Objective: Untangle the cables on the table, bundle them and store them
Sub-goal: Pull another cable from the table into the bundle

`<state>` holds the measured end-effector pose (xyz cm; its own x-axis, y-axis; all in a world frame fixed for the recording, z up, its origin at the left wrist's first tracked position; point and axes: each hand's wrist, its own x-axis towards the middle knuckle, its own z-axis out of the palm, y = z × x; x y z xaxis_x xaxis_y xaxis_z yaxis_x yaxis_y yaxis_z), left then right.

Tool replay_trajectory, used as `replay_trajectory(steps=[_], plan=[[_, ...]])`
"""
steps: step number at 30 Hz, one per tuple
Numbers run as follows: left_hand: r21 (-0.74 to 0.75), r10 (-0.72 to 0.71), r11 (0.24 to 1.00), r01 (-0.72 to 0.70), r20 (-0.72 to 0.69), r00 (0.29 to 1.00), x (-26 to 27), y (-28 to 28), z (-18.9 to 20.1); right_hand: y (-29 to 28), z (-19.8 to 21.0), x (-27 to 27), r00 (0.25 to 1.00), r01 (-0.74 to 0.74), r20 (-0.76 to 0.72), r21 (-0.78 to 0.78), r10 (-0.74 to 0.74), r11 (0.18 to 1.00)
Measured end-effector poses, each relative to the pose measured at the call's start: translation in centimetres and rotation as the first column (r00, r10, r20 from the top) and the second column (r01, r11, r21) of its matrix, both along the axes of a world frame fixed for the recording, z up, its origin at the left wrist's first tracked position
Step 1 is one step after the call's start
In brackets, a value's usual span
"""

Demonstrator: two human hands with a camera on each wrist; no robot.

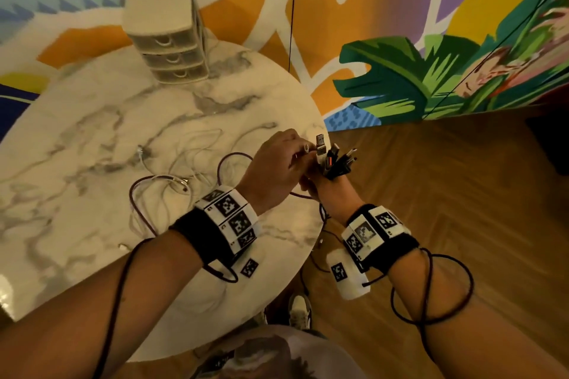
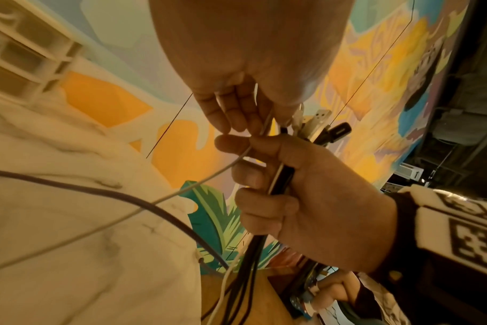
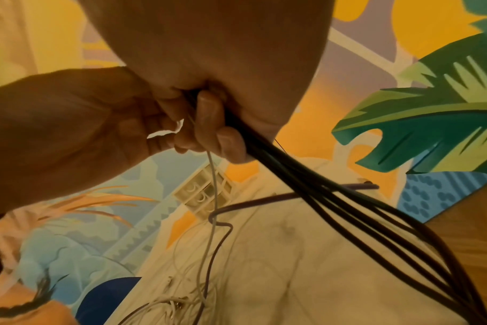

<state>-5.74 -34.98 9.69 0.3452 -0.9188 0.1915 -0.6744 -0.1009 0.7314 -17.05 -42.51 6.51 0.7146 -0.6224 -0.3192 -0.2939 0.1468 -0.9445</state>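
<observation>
My right hand [image 1: 320, 184] grips a bundle of cables [image 3: 334, 198] just past the table's right edge. Their plug ends [image 1: 335, 157] fan out above the fist, and the black leads hang down toward the floor. My left hand [image 1: 274, 163] is pressed against it and pinches a thin white cable [image 2: 181, 191] at the bundle's top. That cable trails down to the table. A purple cable [image 1: 138, 194] and several thin white cables [image 1: 172, 181] lie looped and tangled on the marble table [image 1: 92, 117].
A small cream three-drawer unit [image 1: 166, 40], drawers closed, stands at the table's far edge. A painted wall runs behind it. Wooden floor [image 1: 446, 194] lies to the right, under the hanging leads. A shoe [image 1: 300, 311] shows below the table edge.
</observation>
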Motion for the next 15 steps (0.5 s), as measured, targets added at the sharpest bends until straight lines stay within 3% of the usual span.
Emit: replay_trajectory(steps=[7, 10, 12, 15], plan=[[-0.005, 0.009, 1.000, -0.010, -0.096, 0.995, -0.2, 0.9, 2.0, 0.4, 0.8, 0.8, 1.000, -0.012, -0.016, -0.010, 0.012, 1.000], [-0.087, 0.063, 0.993, -0.080, -0.182, 0.981, -0.1, 0.8, 1.9, 0.1, 1.4, 0.8, 0.999, 0.018, -0.036, -0.175, -0.025, 0.984], [0.024, 0.115, 0.993, -0.113, -0.259, 0.959, 0.4, 1.0, -0.1, -0.2, 1.6, 0.5, 0.995, 0.075, -0.047, -0.225, -0.088, 0.971], [0.353, 0.054, 0.935, 0.029, -0.224, 0.973, 0.1, 2.3, -5.3, -0.3, 2.0, -0.1, 0.989, 0.147, -0.008, -0.101, -0.149, 0.984]])
